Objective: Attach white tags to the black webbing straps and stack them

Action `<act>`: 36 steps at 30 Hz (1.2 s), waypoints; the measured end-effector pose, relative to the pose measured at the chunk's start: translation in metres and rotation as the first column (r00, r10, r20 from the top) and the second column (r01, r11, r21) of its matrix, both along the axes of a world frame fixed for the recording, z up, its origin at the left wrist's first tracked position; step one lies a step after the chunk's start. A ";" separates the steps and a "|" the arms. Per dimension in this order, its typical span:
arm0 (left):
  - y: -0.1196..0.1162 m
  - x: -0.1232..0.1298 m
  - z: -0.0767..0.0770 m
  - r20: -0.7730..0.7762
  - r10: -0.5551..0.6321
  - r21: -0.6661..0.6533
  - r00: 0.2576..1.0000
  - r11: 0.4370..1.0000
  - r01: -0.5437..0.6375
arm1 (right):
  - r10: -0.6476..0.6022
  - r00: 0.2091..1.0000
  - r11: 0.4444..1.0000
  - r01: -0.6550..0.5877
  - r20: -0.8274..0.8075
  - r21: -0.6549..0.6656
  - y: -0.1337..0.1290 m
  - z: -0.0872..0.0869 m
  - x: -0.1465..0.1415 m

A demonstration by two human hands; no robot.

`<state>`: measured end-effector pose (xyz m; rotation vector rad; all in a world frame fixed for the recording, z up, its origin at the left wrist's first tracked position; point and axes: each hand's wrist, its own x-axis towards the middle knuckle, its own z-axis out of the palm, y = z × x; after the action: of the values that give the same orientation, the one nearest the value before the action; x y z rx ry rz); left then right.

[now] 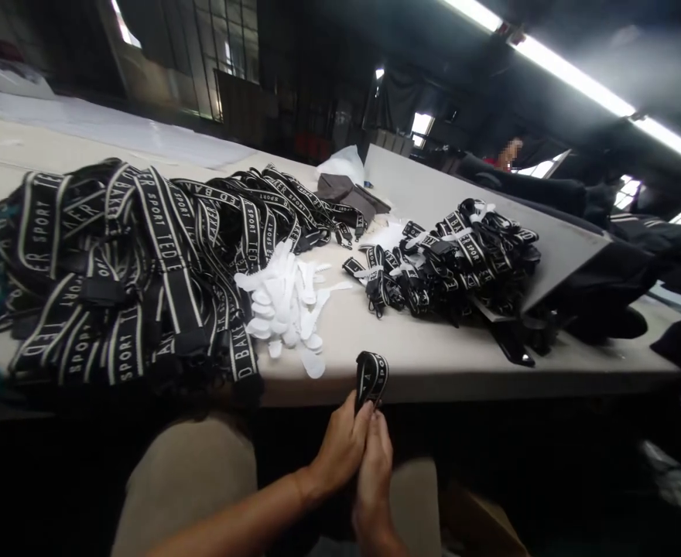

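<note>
- Nearest: the left hand (339, 447) and right hand (375, 468) press together above the lap, both closed on the lower part of a folded strap (380, 375). Exact finger placement on the underside is hidden.
- Risk, judged: the fold could spring open or its layers slide out of line if the thumbs ease off, since only the lower end is pinched and the upper loop stands free.
- Risk, judged: if dropped, the strap could fall into the dark gap between knees and table, as it is held at the near edge.
- Orientation: long axis runs away from the person, roughly in line with the fingers; rounded loop end points up and toward the table (340, 352), leaning slightly right. Part of the lettering, "SPO", shows on the right face.
- Beyond the edge, left of the strap: white tabs (282, 298) in a loose heap, touching the pile of straps (160, 255). Snagging is possible there, given the tangled loops.
- Farther right: bundled straps (450, 263) with white bands, lying against a pale panel (555, 232); stacking looks uneven, so a slide is conceivable.
</note>
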<state>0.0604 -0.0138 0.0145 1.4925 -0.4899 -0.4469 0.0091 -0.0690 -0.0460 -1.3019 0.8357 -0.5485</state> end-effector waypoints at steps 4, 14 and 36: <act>0.010 0.014 0.015 0.071 0.148 -0.074 0.986 0.987 -0.143 | 0.202 0.977 0.974 -0.194 0.071 -0.114 0.012 0.030 0.004; 0.027 0.016 0.029 0.042 0.086 -0.064 0.995 0.994 -0.084 | 0.325 0.946 0.874 -0.301 0.000 -0.382 0.010 0.029 -0.004; 0.058 0.069 0.035 -0.001 -0.099 -0.217 0.995 0.971 0.097 | 0.328 0.775 0.221 -0.618 -0.539 -0.754 -0.095 0.138 0.282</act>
<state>0.1290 0.0441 0.0491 1.2593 -0.5862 -0.4641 0.2912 -0.1636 0.0916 -2.6455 0.1825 -0.2844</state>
